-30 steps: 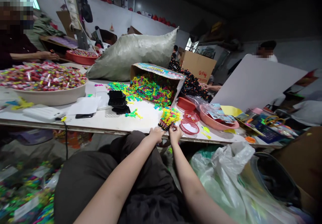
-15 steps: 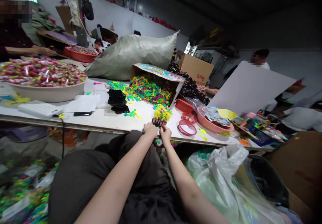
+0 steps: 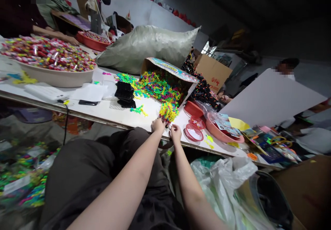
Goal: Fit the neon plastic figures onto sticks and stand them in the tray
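A dense bunch of small yellow plastic figures (image 3: pixel 169 111), with some green and pink ones, stands at the table's front edge. My left hand (image 3: pixel 158 124) is closed around the bunch's lower left side, where darker parts show. My right hand (image 3: pixel 176 133) is just right of the base, fingers curled with the tips together; anything in them is too small to make out. Behind the bunch lies a printed carton (image 3: pixel 190 94) on its side, spilling many coloured plastic figures (image 3: pixel 157 87). Left of the hands is a stack of black plastic trays (image 3: pixel 124 91).
A big basin (image 3: pixel 59 78) heaped with wrapped pieces stands left, near another person's arm (image 3: pixel 54 34). A bulging sack (image 3: pixel 144 47) lies behind. Small red baskets (image 3: pixel 193 133) and a pink basin (image 3: pixel 226 135) stand right. Plastic bags (image 3: pixel 230 175) hang below the table edge.
My right hand has drawn a little away from the base of the bunch, to the right. My left hand stays at the bunch. The whole view has tilted and shifted.
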### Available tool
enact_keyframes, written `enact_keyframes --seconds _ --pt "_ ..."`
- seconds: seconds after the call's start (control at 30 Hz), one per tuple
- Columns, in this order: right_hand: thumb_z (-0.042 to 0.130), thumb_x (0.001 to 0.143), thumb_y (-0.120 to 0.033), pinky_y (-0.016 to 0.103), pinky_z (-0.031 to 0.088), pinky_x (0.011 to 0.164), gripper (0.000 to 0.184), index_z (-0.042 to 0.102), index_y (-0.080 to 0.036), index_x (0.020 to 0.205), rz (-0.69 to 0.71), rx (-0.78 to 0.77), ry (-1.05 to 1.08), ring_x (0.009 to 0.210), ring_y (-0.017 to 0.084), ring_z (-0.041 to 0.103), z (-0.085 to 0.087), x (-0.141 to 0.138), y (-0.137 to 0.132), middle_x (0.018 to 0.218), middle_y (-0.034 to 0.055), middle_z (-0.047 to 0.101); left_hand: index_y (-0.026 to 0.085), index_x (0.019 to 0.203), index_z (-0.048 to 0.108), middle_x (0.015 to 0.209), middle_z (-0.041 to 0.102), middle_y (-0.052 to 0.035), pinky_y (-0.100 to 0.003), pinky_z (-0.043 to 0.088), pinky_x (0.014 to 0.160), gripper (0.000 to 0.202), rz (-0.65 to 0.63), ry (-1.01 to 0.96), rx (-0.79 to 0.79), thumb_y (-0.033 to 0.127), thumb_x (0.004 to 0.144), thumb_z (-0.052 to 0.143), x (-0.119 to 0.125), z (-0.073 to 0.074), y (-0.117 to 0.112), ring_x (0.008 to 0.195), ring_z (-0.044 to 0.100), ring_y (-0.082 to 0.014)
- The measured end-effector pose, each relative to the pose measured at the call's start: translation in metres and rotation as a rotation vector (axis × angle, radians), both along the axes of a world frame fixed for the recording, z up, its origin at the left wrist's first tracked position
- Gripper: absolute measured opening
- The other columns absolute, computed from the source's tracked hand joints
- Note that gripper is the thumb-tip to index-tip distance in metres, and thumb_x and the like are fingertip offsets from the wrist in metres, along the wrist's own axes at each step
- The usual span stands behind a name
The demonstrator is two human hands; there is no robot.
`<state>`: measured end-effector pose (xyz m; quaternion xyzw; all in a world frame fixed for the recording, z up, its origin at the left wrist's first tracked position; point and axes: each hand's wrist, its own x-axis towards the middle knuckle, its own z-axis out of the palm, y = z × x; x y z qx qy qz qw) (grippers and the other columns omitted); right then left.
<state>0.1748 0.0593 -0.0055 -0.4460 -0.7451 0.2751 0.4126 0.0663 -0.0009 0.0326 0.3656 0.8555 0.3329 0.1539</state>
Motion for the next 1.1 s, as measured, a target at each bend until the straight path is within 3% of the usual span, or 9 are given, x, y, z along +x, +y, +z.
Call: enact_keyframes --seconds 0.13,0.33,0.53,0.77,1.1 --pt "0.049 0.068 -0.035 0.025 0.044 0.064 0.031 0.058 -0.015 0.09 0.137 -0.054 -0.014 0.065 0.014 0.055 -0.003 -0.003 0.014 0.084 0.006 0.064 0.024 0.096 0.055 0.103 0.061 -0.0057 -0.032 0.035 0.083 0.023 0.053 -0.002 0.078 0.035 0.08 0.043 0.004 -0.008 0.005 0.103 0.049 -0.0206" --pt "0.048 0.069 -0.033 0.026 0.045 0.064 0.025 0.058 -0.017 0.085 0.191 -0.11 -0.002 0.063 0.013 0.055 -0.01 -0.003 0.018 0.083 0.0037 0.064 0.023 0.096 0.054 0.101 0.061 -0.0044 -0.027 0.036 0.078 0.018 0.037 0.011 0.117 0.029 0.081 0.046 0.003 -0.011 0.011 0.094 0.053 -0.0169" --pt "0.051 0.068 -0.032 0.023 0.044 0.06 0.026 0.057 -0.017 0.088 0.222 -0.137 -0.013 0.06 0.011 0.054 -0.01 -0.002 0.016 0.085 0.0028 0.063 0.019 0.097 0.053 0.1 0.061 -0.0073 -0.025 0.037 0.071 0.02 -0.006 0.025 0.079 0.027 0.081 0.045 0.0 -0.005 0.009 0.09 0.055 -0.018" --pt "0.055 0.067 -0.041 0.024 0.043 0.06 0.03 0.058 -0.016 0.083 0.181 -0.124 -0.037 0.06 0.012 0.054 -0.005 -0.006 0.014 0.084 0.0035 0.064 0.02 0.095 0.053 0.097 0.063 -0.0065 -0.025 0.037 0.07 0.018 -0.078 0.068 0.033 0.028 0.081 0.045 0.0 0.004 0.003 0.088 0.056 -0.0181" --pt "0.052 0.07 -0.04 0.026 0.041 0.066 0.024 0.06 -0.019 0.078 0.041 -0.025 -0.092 0.072 0.017 0.058 0.006 -0.011 0.006 0.077 0.0036 0.065 0.017 0.091 0.058 0.096 0.063 -0.0103 -0.027 0.039 0.074 0.019 -0.165 0.107 -0.03 0.026 0.077 0.05 -0.013 0.001 0.015 0.091 0.057 -0.0206"
